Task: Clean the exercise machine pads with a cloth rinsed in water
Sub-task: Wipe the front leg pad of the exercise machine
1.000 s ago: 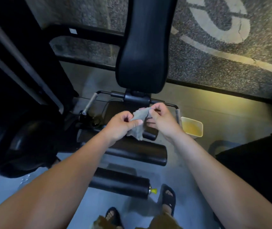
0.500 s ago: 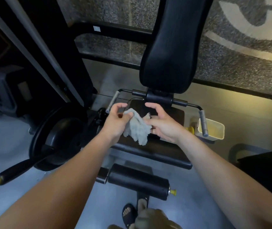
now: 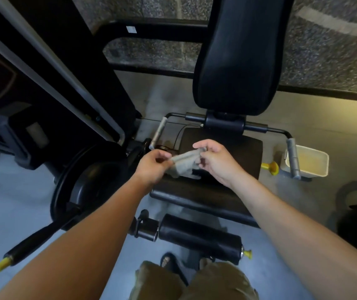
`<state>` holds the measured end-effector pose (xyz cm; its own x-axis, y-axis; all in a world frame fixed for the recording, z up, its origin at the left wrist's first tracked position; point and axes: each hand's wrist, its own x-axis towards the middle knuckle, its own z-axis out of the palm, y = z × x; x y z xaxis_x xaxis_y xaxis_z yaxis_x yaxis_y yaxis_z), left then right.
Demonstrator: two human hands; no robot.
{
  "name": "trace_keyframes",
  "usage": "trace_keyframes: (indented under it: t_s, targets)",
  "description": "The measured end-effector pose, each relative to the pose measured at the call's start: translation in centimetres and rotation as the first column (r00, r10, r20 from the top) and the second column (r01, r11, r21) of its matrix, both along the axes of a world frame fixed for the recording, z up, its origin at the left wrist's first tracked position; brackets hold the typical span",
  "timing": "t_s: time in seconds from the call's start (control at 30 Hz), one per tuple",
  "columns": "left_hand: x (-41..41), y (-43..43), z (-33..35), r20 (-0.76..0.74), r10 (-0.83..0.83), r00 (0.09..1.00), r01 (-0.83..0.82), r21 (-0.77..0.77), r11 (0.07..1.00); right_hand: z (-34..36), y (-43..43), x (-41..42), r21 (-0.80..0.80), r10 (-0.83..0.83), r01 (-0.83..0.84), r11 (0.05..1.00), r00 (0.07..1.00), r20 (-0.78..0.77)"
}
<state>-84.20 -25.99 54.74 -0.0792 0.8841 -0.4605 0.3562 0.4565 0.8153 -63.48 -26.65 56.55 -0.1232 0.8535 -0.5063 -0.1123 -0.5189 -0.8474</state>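
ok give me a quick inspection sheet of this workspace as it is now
surface: black seat pad of the machine; grey floor below.
job's things: grey cloth stretched between both hands over the seat; back pad upright; roller pad in front; pale tub on the floor at right, contents unclear.
clutter: nothing seen
grippers: left hand and right hand each pinch an end of the cloth.
cables: thin black cable curving at the seat's rear left.
surroundings: black machine frame at left; speckled surface behind.
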Motion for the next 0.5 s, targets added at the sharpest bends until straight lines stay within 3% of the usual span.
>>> trace_keyframes:
  t_s: [0.13,0.27,0.37,0.5]
  targets:
    - [-0.2,1.8,-2.2,0.042,-0.062,0.997,0.065,-0.065,0.996,-2.5,1.0,1.0,-0.041,0.211,-0.210,0.977,0.913,0.349]
    - [-0.6,2.6,-3.2,0.354,0.000,0.935,0.083,-0.220,0.972,-4.5,1.1,0.5,-0.041,0.414,-0.438,0.898,0.810,0.415]
    - [-1.6,2.9,-3.8,0.499,0.083,0.863,0.081,-0.299,0.951,-6.4,0.7,-1.3,0.005,0.450,-0.514,0.858,0.755,0.477]
    - [-4.3,3.9,-6.4,0.359,0.007,0.933,0.113,-0.311,0.944,-9.4,1.0,-4.1,0.004,0.368,-0.448,0.894,0.741,0.562]
